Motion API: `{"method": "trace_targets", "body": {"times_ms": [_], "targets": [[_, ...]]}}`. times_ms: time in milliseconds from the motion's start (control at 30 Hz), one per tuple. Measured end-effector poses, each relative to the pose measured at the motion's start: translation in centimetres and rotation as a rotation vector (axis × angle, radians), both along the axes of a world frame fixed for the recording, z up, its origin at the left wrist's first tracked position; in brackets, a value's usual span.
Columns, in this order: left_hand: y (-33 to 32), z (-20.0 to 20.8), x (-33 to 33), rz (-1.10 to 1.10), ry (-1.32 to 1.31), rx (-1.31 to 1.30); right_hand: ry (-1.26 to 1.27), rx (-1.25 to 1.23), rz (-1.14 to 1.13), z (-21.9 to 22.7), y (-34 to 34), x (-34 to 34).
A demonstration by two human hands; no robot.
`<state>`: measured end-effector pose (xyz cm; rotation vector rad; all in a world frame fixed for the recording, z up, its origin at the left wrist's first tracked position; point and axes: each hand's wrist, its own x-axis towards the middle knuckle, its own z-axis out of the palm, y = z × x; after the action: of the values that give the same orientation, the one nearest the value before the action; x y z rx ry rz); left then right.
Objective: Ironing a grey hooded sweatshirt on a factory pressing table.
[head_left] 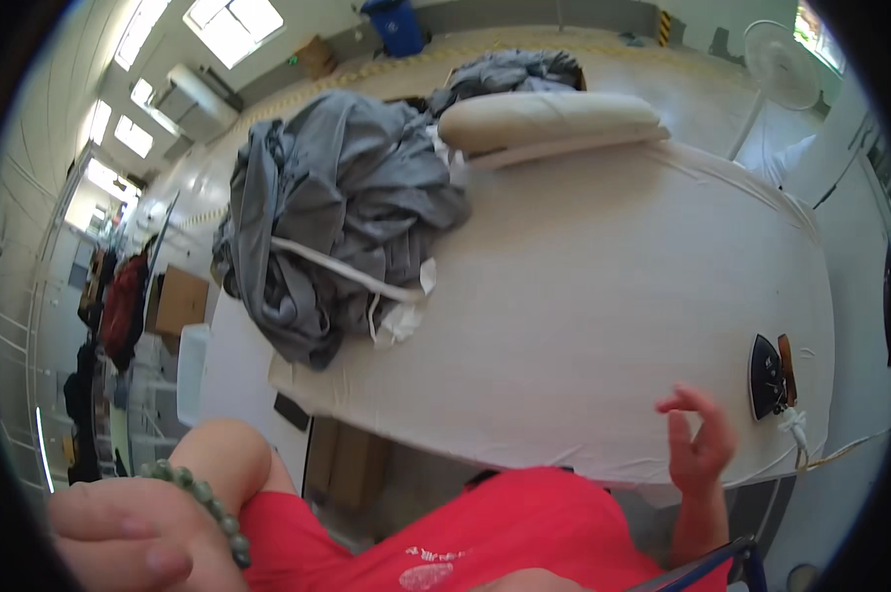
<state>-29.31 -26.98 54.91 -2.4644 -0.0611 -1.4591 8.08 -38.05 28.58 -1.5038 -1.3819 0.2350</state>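
From my remote station, I see the right hand (pixel 700 439) at the lower right of the frame, over the near edge of the padded ironing table (pixel 603 306). Its fingers curl loosely toward the thumb, leaving a modest gap, and I see nothing in it.

The electric iron (pixel 764 380) is the nearest thing to that hand, apart from it: to the right and slightly up in the frame, near the table's right edge. Its long axis runs roughly up and down the frame, tip toward the top. The brown handle (pixel 787 369) is on its right side, so from the right hand I have the dark body in front of the handle. The cord (pixel 840 452) trails off to the right.

The left hand (pixel 130 538) is at the lower left, close to the camera and far from the iron, with a green bead bracelet (pixel 209 508) at its wrist. Its fingers look folded; I cannot tell whether they hold anything. The heap of grey fabric (pixel 342 197) lies up and to the right of it, at the upper left of the table, a white strip (pixel 342 266) across it.
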Motion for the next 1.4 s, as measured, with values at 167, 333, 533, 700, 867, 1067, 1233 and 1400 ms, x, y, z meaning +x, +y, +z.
{"method": "trace_targets", "body": {"times_ms": [167,333,533,700,867,1067,1233,1400], "targets": [[-2.5,-2.1,2.9,0.267,0.327,-0.089,0.045,0.731,0.293,11.5,5.9,-3.3],[-5.8,-1.1,4.3,0.34,0.452,-0.136,0.034,0.72,0.558,13.6,6.7,-2.8],[-8.8,-3.4,5.6,0.403,0.286,-0.066,-0.096,0.467,0.633,15.1,4.2,-1.6],[-5.5,-8.4,2.4,0.151,-0.188,-0.12,0.089,0.758,0.632,11.8,6.4,-2.5],[9.8,-20.0,-10.9,0.826,-0.632,-0.764,-0.292,0.383,0.393,5.7,8.1,0.0],[18.5,-33.7,-23.9,1.508,-0.331,-1.028,-0.678,-0.557,-0.196,-11.8,4.5,18.8],[21.9,-28.7,-24.1,1.512,-0.434,-0.934,-0.646,-0.784,-0.602,-18.6,-4.0,31.2],[25.6,-27.9,-22.5,1.411,-0.334,-0.803,-0.776,-0.925,-0.753,-19.6,-2.9,32.9]]}}
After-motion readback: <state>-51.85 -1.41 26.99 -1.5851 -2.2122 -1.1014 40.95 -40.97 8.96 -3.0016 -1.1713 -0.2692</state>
